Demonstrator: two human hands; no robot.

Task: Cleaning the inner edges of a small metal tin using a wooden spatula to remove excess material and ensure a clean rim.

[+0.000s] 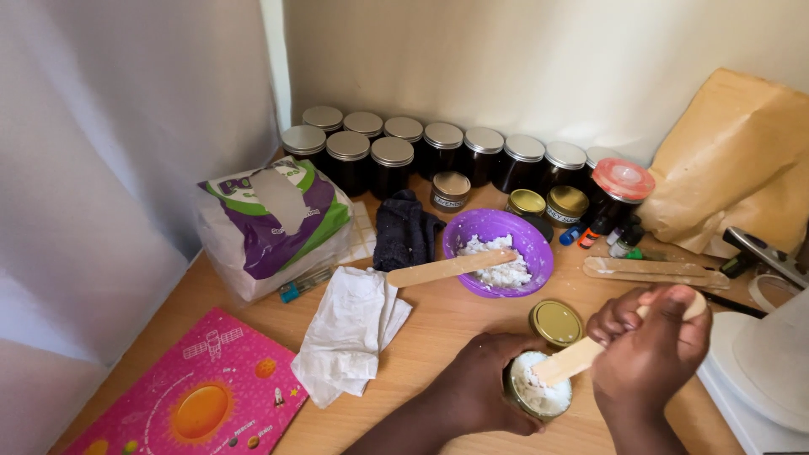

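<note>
While my left hand wraps tight around a small tin of white stuff at the table's near edge, its fingers hide most of the tin's side. My right hand is closed on a wooden stick, whose flat end rests in the tin. A gold lid lies just beside. Behind, a purple bowl holds more white stuff. Dark jars with silver lids line the wall; their fronts are too dark to read. A purple-and-green bag sits left.
</note>
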